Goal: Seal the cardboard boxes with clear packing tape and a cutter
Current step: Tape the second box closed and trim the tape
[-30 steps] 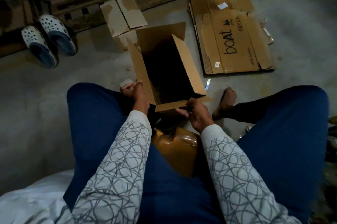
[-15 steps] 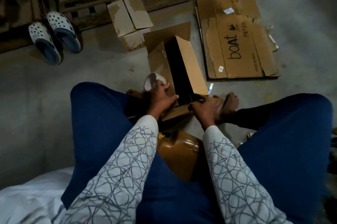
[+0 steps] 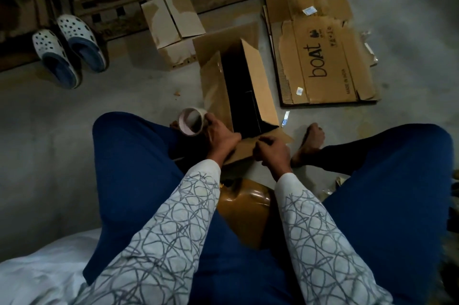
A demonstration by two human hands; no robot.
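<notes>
Head view: left hand (image 3: 219,136) grips tape roll (image 3: 190,121) beside the cardboard box (image 3: 261,81); right hand (image 3: 273,152) pinches its near flap (image 3: 246,149), likely steadying it for taping.

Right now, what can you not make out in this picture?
Head view:
- Inside of the open box: lost in shadow.
- The brown shiny thing: the sleeves cover part, kind unclear.
- The right hand: whether its fingers pinch clear tape or only the flap, too dim.
- The cutter: nowhere in view.

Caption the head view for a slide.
Left hand holds a tape roll; right hand grips a flap of the cardboard box.
</notes>
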